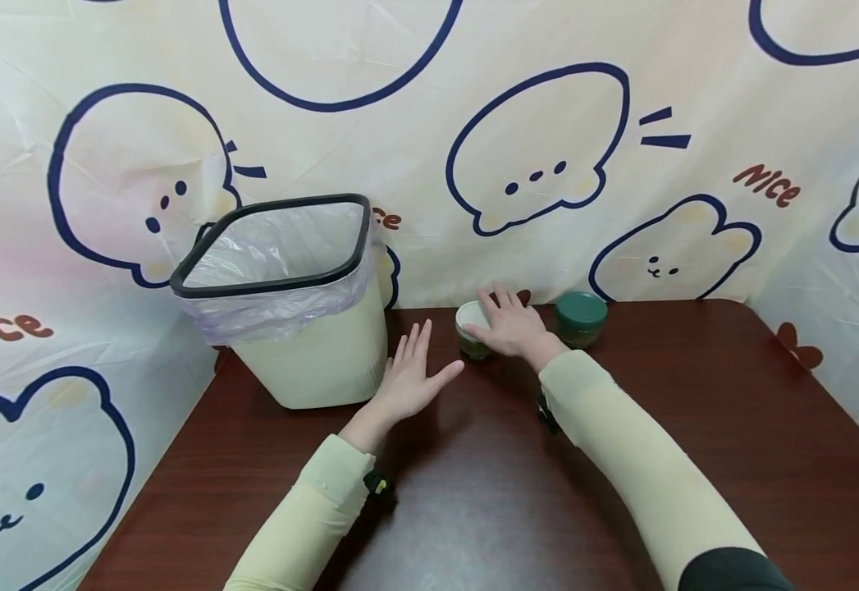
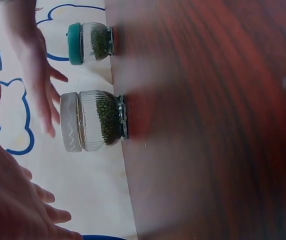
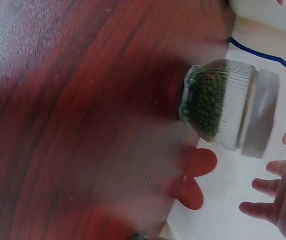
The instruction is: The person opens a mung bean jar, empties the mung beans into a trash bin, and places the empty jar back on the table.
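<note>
The white-lidded jar [image 2: 96,121] is standing at the table's [image 1: 473,501] far side, between the bin [image 1: 318,357] left and the green-lidded jar [image 1: 580,318] right. The right hand [image 1: 512,328] is hovering near it, fingers spread; the left hand [image 1: 408,379] is hanging nearer, fingers straight, slightly apart. Its glass is looking stiff, smooth, breakable, modestly weighted by green grains [image 3: 208,102]; its ribbed sides are offering the surest hold.

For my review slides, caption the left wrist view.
White-lidded jar and green-lidded jar on a dark table, right hand and left hand nearby.
</note>
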Tool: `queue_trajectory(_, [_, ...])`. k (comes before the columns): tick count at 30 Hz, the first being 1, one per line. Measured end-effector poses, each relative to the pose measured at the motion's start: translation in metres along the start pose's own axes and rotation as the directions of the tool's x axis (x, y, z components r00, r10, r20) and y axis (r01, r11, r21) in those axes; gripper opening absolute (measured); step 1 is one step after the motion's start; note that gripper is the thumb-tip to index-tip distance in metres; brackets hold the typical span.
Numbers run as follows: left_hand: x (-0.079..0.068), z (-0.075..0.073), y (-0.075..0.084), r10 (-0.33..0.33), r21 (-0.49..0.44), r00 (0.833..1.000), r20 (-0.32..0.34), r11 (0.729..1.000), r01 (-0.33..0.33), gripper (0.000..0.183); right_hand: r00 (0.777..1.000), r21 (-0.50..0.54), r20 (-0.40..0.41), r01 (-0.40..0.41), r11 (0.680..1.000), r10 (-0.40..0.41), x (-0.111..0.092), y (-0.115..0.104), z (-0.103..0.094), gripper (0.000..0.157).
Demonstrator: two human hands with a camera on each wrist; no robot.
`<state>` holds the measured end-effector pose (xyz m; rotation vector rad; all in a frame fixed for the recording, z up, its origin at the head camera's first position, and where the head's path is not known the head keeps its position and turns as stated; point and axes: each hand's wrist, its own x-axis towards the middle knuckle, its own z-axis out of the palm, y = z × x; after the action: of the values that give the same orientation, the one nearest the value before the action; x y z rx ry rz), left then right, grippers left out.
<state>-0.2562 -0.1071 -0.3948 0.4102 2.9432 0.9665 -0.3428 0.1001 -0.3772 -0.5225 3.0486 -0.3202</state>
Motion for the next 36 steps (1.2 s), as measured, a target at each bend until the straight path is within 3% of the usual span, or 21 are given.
queue_trajectory(10, [-0.003,0.001,-0.005,-0.037,-0.2,0.999,0.02,0.979,0.04,0.089,0.999,0.072,0.033,-0.019,0.997,0.016,0.009,-0.01,0.015,0.083])
queue_trajectory(20, [-0.005,0.0,-0.005,-0.032,-0.301,0.999,0.007,0.953,0.032,0.087,0.998,0.14,-0.046,-0.026,0.99,0.033,0.014,-0.012,0.02,0.086])
queue_trajectory(24, [-0.003,0.0,-0.003,-0.02,-0.413,0.999,0.035,0.91,0.033,0.083,0.997,0.178,-0.069,-0.03,0.984,0.043,0.014,-0.007,0.023,0.086])
queue_trajectory(29, [-0.002,-0.003,-0.001,-0.053,-0.53,0.997,0.062,0.845,0.078,0.082,0.996,0.203,-0.09,-0.004,0.979,0.023,0.01,-0.002,0.024,0.083])
queue_trajectory(34, [-0.004,-0.007,0.002,-0.039,-0.57,0.996,0.085,0.818,0.081,0.082,0.994,0.306,-0.108,0.013,0.952,0.021,-0.005,0.0,0.011,0.083])
queue_trajectory(36, [-0.004,-0.008,0.004,-0.03,-0.568,0.995,0.093,0.82,0.077,0.085,0.992,0.355,-0.121,0.013,0.935,0.032,-0.012,0.001,0.004,0.084])
